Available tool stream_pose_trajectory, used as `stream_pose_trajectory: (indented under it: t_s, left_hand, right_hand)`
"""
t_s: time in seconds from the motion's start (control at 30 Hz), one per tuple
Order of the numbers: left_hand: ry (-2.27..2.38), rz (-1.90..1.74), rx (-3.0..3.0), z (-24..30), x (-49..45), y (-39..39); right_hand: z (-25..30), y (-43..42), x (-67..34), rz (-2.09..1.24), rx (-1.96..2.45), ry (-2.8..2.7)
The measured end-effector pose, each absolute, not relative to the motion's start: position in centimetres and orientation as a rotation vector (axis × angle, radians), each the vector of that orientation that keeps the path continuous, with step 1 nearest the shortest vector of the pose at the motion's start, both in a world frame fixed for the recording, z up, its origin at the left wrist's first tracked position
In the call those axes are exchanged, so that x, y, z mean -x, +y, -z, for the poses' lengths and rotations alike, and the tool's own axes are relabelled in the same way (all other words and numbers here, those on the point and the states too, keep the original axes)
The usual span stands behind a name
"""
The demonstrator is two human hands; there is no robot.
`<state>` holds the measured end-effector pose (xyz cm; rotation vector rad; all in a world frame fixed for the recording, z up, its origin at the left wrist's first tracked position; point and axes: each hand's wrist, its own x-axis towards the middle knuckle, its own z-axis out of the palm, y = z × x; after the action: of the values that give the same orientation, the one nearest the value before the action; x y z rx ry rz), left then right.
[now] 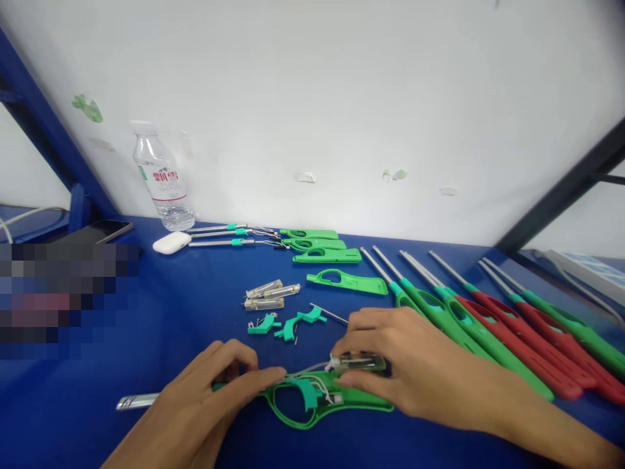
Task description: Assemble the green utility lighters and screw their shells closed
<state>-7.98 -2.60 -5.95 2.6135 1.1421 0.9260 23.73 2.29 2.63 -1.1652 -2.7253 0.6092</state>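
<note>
A green lighter handle half (356, 400) lies open side up on the blue table, with a teal trigger (306, 393) and thin wires inside it. My left hand (219, 384) is closed around the handle's neck, near the metal tube (137, 402) that sticks out to the left. Between the thumb and fingers of my right hand (385, 358) is a clear gas tank (361, 362), held level just over the handle. A thin tube runs from its white end toward my left thumb. Beyond my hands lie loose teal triggers (288, 326) and several clear gas tanks (268, 296).
Assembled green and red lighters (508, 339) lie in a row at the right. Green handle halves (346, 282) and metal tubes with wires (219, 242) lie toward the wall. A water bottle (163, 182), white case (170, 243) and phone (107, 230) are at the back left.
</note>
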Motion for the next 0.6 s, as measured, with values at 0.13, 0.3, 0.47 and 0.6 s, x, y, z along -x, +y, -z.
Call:
stream_pose_trajectory:
  t_s: [0.13, 0.3, 0.47, 0.6]
  left_hand:
    - [1.133, -1.015, -2.588, 6.30, 7.70, -2.44]
    - [1.100, -1.115, -2.564, 6.40, 7.26, -2.43]
    - [1.100, -1.096, -2.570, 6.27, 7.16, -2.53]
    - [1.096, -1.059, -2.597, 6.15, 7.53, -2.66]
  right_hand:
    - [-2.57, 2.40, -23.79, -0.628, 1.177, -2.734]
    - [-2.61, 2.60, -24.08, -0.641, 1.176, -2.747]
    - [-2.81, 2.57, -24.34, -0.648, 1.135, -2.759]
    - [-2.94, 2.51, -24.38, -0.644, 1.111, -2.775]
